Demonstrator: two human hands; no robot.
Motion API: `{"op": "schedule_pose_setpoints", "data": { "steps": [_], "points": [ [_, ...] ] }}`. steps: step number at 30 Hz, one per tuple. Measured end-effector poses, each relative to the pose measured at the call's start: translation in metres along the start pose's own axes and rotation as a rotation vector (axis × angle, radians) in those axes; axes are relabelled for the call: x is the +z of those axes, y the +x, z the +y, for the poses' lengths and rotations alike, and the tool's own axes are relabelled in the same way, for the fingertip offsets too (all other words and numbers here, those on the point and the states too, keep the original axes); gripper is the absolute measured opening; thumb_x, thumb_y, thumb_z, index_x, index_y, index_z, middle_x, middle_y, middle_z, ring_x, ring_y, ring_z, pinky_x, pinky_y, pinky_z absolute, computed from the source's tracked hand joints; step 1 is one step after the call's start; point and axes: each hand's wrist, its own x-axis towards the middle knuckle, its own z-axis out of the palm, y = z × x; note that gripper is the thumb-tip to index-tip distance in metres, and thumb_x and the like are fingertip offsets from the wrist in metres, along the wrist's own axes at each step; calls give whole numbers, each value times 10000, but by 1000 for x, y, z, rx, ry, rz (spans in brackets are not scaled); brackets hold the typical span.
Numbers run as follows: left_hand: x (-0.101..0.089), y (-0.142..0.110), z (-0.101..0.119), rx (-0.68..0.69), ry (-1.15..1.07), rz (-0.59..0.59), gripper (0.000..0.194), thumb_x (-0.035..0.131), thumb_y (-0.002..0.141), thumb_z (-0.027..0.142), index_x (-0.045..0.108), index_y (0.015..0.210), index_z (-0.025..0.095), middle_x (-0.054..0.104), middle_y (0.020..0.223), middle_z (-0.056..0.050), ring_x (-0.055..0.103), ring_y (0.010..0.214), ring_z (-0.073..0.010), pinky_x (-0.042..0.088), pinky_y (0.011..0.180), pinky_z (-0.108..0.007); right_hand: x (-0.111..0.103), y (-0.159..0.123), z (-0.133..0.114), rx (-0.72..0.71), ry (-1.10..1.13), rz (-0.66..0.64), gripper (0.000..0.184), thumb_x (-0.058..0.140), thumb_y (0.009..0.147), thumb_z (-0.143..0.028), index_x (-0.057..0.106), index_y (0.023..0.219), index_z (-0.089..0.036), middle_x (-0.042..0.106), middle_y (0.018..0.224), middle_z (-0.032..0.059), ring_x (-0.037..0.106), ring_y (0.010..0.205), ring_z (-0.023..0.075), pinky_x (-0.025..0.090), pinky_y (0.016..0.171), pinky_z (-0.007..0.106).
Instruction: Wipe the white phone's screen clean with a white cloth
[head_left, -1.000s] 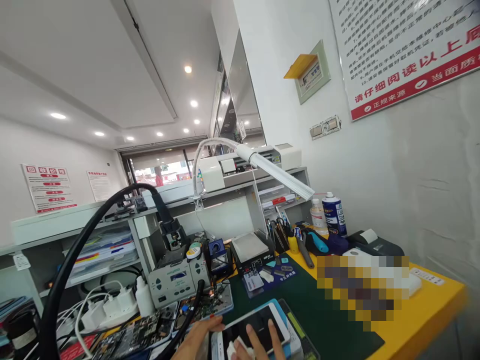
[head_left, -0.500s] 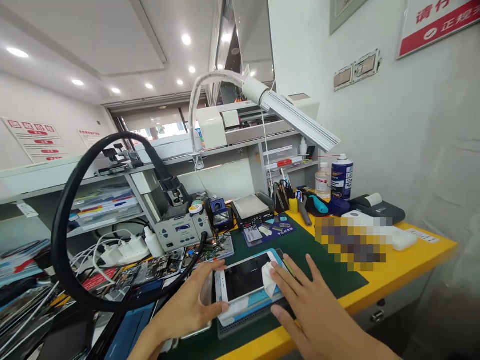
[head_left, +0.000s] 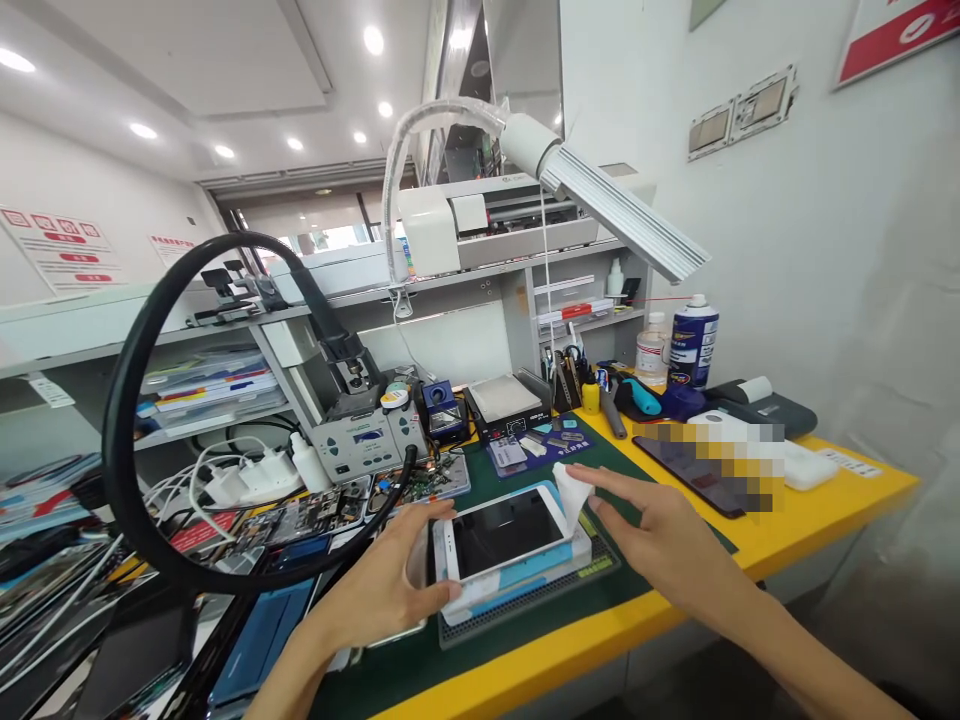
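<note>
On the bench (head_left: 525,658): phone (head_left: 510,530), left hand (head_left: 382,572) clasping one end; tissue (head_left: 572,496), right hand (head_left: 661,526) pinching. Apparently wiping; next stroke wants steadiness.

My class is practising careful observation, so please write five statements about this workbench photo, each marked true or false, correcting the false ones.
1. The left hand holds the left end of the white smartphone. True.
2. The right hand holds a screwdriver. False: the right hand pinches a white wipe.
3. The smartphone's screen is dark. True.
4. The blue spray can stands to the left of the clear bottle in the picture. False: the spray can stands to the right of the bottle.
5. The white gooseneck lamp is clamped to the shelf. True.
</note>
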Motion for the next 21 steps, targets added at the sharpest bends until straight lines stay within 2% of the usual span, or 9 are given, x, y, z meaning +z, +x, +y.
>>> {"op": "schedule_pose_setpoints", "data": {
  "steps": [2,3,5,7,10,14,16,19,21],
  "points": [
    [1,0,1,-2,9,-1,671,672,841,397,403,1444,278,414,1522,-104,386,1405,-328,318,1159,-498,-1,3,-3,49,62,49,467,449,948,-524,666,1298,-303,611,1366,69,691,658,229,550,491,346],
    [2,0,1,-5,15,0,684,676,839,391,391,1451,283,405,1526,-101,377,1409,-328,307,1164,-506,-2,5,-6,57,88,73,444,472,934,-537,718,1213,-293,658,1305,63,672,628,218,528,473,332],
    [3,1,2,7,21,24,680,672,844,390,386,1454,296,388,1534,-95,374,1406,-328,304,1162,-519,-5,8,-12,56,153,105,398,518,912,-546,773,1026,-261,738,1132,57,681,718,237,535,544,322],
    [2,3,1,45,5,93,603,643,868,408,429,1422,301,394,1522,-94,393,1386,-328,333,1139,-519,-10,12,-17,64,239,93,355,560,895,-527,758,886,-232,756,966,60,682,829,255,543,651,322],
    [0,8,1,95,-81,252,423,564,923,445,538,1317,294,457,1456,-101,427,1345,-322,373,1093,-507,-14,16,-18,170,432,-10,321,623,862,-483,641,710,-201,709,786,54,669,787,227,526,665,300],
    [2,7,15,82,-251,413,304,553,936,460,649,1143,259,589,1252,-98,533,1195,-288,422,993,-434,-18,16,-15,348,773,-296,325,642,848,-427,484,687,-194,701,785,64,697,727,213,483,527,244],
    [9,2,34,32,-372,394,303,580,919,475,679,1062,228,638,1113,-91,584,1056,-262,446,894,-382,-21,13,-15,322,793,-437,311,672,834,-395,485,705,-182,712,772,76,706,670,209,455,477,219],
    [26,-6,66,-73,-663,179,327,641,876,482,701,1040,205,656,1040,-77,587,954,-228,444,797,-321,-26,10,-18,212,791,-667,285,741,795,-369,566,750,-148,703,704,60,676,575,166,465,472,202],
    [38,-9,85,-86,-831,60,360,677,851,453,691,1113,206,651,1056,-76,569,957,-216,438,786,-305,-27,9,-21,154,837,-775,284,763,784,-371,609,783,-132,696,691,49,664,563,147,475,474,192]
  ]
}}
